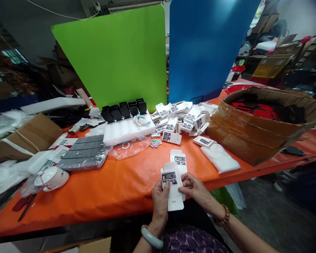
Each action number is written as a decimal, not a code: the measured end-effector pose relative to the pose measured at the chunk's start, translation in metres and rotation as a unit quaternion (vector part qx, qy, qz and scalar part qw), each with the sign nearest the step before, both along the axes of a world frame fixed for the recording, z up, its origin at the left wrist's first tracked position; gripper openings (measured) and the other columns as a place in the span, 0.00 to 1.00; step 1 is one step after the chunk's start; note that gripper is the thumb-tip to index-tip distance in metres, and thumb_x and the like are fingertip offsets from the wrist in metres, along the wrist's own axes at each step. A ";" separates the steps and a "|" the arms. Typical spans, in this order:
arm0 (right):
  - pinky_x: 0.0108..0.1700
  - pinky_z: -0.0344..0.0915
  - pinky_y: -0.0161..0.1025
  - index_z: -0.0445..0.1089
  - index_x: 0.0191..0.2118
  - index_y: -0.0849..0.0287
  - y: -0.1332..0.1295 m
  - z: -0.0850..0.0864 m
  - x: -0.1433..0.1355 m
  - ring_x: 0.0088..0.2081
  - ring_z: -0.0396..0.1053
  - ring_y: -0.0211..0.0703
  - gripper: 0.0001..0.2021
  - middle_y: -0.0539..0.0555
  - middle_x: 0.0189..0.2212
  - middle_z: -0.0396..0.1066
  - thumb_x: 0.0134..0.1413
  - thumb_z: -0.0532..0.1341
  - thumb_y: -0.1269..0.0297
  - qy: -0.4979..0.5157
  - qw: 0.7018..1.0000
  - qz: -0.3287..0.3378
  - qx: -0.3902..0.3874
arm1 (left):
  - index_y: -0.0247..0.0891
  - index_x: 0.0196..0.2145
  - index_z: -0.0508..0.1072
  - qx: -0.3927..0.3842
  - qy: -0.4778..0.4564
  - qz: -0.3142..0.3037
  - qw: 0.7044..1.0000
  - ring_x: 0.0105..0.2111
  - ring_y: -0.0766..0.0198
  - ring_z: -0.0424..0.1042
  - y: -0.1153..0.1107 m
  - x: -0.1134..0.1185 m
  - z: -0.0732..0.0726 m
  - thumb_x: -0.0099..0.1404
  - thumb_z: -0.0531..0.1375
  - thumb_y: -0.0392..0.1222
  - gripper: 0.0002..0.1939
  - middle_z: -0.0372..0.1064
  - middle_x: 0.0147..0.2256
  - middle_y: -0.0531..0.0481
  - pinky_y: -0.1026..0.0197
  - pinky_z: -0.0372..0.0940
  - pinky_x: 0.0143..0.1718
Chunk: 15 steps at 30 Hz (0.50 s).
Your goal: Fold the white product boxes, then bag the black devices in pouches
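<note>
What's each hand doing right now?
Left hand: closed on a flattened white carton, thumb on its front.
Right hand: holding the same carton's right edge.

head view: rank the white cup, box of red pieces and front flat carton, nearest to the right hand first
1. Front flat carton, at the right hand
2. Box of red pieces, on the right
3. White cup, far left

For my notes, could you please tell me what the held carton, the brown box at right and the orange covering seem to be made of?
Held carton: probably thin, matt white card, judging by its flat panels and printed pictures.
Brown box at right: likely cardboard, glossy in places, with a bent rim.
Orange covering: perhaps smooth plastic sheeting, from its soft sheen.
</note>
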State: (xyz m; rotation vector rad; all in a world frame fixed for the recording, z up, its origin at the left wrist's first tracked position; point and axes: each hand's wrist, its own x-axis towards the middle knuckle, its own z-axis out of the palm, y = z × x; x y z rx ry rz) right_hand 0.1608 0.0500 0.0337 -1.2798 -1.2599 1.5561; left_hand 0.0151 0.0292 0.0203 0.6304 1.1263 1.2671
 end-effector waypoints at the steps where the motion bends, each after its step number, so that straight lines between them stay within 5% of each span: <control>1: 0.30 0.65 0.36 0.59 0.34 0.56 -0.004 -0.007 0.000 0.25 0.66 0.38 0.17 0.45 0.24 0.66 0.42 0.66 0.57 0.045 0.999 0.011 -0.019 | 0.32 0.38 0.73 -0.003 0.004 0.001 1.000 0.26 0.63 0.72 -0.001 0.001 0.000 0.54 0.65 0.49 0.18 0.75 0.31 0.48 0.63 0.67 0.28; 6: 0.29 0.63 0.34 0.59 0.46 0.55 -0.024 -0.028 0.009 0.26 0.66 0.37 0.20 0.44 0.24 0.65 0.48 0.64 0.61 0.048 0.999 0.002 0.019 | 0.32 0.45 0.71 -0.002 0.035 -0.024 0.999 0.34 0.57 0.76 -0.011 0.002 0.000 0.53 0.66 0.45 0.23 0.76 0.37 0.43 0.60 0.70 0.35; 10: 0.37 0.67 0.39 0.48 0.62 0.50 -0.039 -0.034 0.019 0.31 0.68 0.38 0.32 0.51 0.39 0.69 0.53 0.61 0.63 0.001 0.997 0.029 0.078 | 0.38 0.58 0.58 0.010 0.077 -0.054 0.996 0.34 0.59 0.76 -0.024 -0.004 -0.005 0.55 0.65 0.41 0.35 0.74 0.45 0.42 0.60 0.70 0.34; 15: 0.38 0.67 0.39 0.57 0.56 0.50 -0.056 -0.044 0.017 0.36 0.69 0.42 0.24 0.52 0.39 0.70 0.54 0.62 0.59 0.060 0.997 0.036 0.019 | 0.37 0.54 0.64 0.002 0.123 -0.138 0.983 0.24 0.65 0.70 -0.040 -0.010 -0.015 0.55 0.64 0.41 0.29 0.72 0.26 0.53 0.65 0.64 0.26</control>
